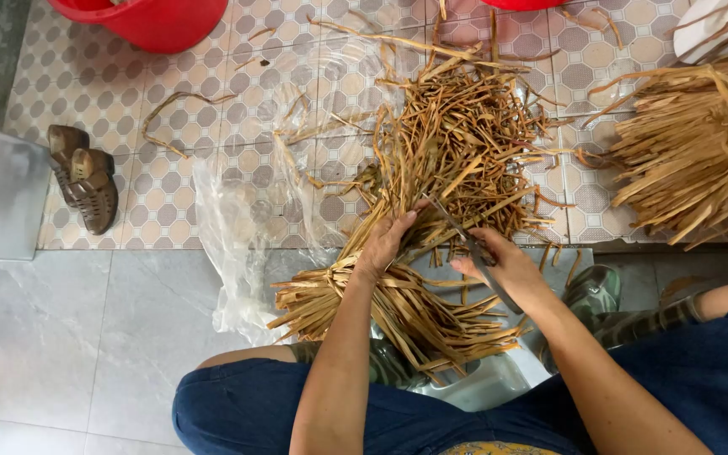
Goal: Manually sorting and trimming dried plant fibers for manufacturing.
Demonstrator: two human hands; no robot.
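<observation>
Our knees frame the bundle of dried strips (398, 307), its long axis running from 7 toward 1 o'clock. Our left hand (385, 244) clasps it mid-length; our right hand (503, 270), at 3 o'clock, grips scissors (465, 240) whose blades point toward 11.

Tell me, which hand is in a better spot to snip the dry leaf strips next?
Probably the right hand: it holds the scissors, blades pointing into the dried leaf strips. The left hand is busy gripping the bundle, steadying it.
</observation>
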